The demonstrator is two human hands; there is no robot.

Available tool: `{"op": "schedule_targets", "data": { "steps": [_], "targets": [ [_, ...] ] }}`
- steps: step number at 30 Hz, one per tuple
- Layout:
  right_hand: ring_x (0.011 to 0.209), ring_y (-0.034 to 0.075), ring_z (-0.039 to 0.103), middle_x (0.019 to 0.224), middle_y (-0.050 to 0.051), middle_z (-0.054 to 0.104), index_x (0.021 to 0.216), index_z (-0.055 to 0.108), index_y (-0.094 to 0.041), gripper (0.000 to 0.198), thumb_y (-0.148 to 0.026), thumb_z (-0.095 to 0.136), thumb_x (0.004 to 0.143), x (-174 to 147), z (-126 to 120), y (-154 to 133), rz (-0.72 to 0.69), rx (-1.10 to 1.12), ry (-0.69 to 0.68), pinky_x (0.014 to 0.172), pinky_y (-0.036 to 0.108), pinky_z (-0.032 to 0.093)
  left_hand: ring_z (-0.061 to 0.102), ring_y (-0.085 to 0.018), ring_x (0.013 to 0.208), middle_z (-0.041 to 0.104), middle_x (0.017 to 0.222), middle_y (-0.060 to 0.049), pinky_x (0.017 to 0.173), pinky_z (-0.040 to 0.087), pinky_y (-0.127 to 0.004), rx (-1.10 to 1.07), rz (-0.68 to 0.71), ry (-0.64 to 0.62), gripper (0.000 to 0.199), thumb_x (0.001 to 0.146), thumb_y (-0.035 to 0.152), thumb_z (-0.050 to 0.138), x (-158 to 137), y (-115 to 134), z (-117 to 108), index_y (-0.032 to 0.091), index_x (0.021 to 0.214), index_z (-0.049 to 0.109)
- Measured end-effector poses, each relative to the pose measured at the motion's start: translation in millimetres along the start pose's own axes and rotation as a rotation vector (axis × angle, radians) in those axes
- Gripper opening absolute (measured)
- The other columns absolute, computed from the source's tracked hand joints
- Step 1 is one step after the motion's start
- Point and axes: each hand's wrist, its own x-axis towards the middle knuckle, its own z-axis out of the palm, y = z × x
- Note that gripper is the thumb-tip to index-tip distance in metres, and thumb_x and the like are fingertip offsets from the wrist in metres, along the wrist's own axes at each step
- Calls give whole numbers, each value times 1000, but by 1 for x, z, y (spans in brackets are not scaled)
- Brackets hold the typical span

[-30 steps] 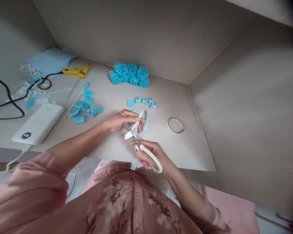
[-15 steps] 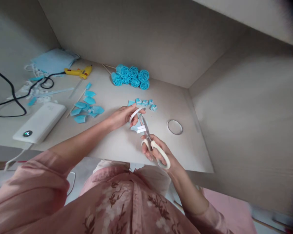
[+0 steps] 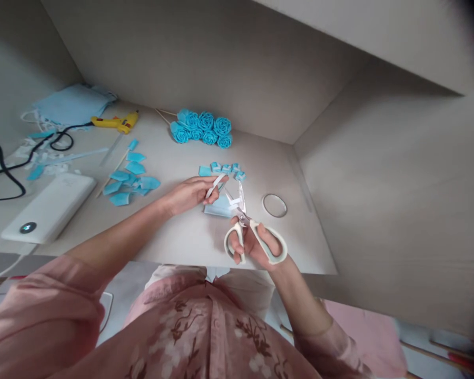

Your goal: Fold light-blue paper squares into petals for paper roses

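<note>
My left hand [image 3: 189, 193] is closed in a pinch on a narrow white strip [image 3: 215, 186], which looks like tape. In my right hand [image 3: 256, 248] is a pair of scissors [image 3: 243, 218] with cream handles, fingers through the loops, blades spread apart. A short white piece [image 3: 234, 203] lies across or sticks to the blades. Below my left fingertips a pale blue sheet piece [image 3: 217, 206] lies on the table, partly covered by hand and scissors. Just beyond are several small folded blue pieces [image 3: 226, 168] and a flat blue square [image 3: 205, 171].
Blue fabric roses [image 3: 206, 121] on sticks lie at the back. A thin tape ring [image 3: 274, 205] lies right. Blue petals [image 3: 128, 179], a thin stick [image 3: 112, 172], a white power bank [image 3: 49, 208], a yellow glue gun [image 3: 116, 123] with black cord and stacked blue masks [image 3: 71, 104] occupy the left.
The scissor blades have spread wider, and my right hand has turned and drawn back slightly from my left. The white strip in my left hand now hangs straighter and looks shorter.
</note>
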Motion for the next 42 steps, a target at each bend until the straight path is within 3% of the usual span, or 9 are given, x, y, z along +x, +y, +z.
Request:
{"op": "schedule_targets", "data": {
  "steps": [4,10,16,26,31,37,42],
  "targets": [
    [61,13,49,71,1,56,116,58,-18,54,-64,57,87,3,2,3,48,14,-13,54,28,54,39,-11,53,49,58,2,55,30,-24,5,-30,19,49,94,35,51,-1,1,2,4,130,57],
    [60,13,49,69,0,56,115,59,-17,51,-61,56,89,10,3,5,55,16,-26,51,26,54,37,-12,55,44,56,2,58,33,-24,18,-75,-66,47,96,42,47,-2,-2,3,8,123,64],
    [56,12,54,71,0,59,114,58,-17,54,-64,56,87,17,-3,4,70,-14,-25,53,27,51,37,-12,57,45,64,1,56,29,-25,38,-63,-106,41,93,40,54,-2,-4,7,9,115,67],
    [52,13,54,64,-1,58,103,60,-18,50,-64,62,83,23,3,-1,75,1,9,52,27,45,46,-13,61,47,63,2,66,34,-29,85,-98,-189,48,92,45,55,-5,-3,10,8,121,64],
    [48,10,47,61,-3,57,98,63,-18,46,-61,67,81,24,7,0,66,58,36,46,23,42,48,-14,63,49,62,1,68,36,-30,49,-90,-201,50,90,47,57,-5,-5,9,8,121,64],
    [38,4,28,56,-7,49,96,63,-18,46,-61,68,80,21,6,6,94,159,60,32,17,26,53,-18,67,52,60,0,73,39,-33,-16,-115,-243,50,88,45,59,-5,-4,9,9,123,64],
    [36,2,24,55,-8,48,98,65,-17,47,-59,71,79,15,7,5,125,218,18,30,14,23,58,-21,70,63,68,-7,74,42,-35,-145,-155,-284,57,87,54,52,-6,0,8,9,118,67]
  ]
}}
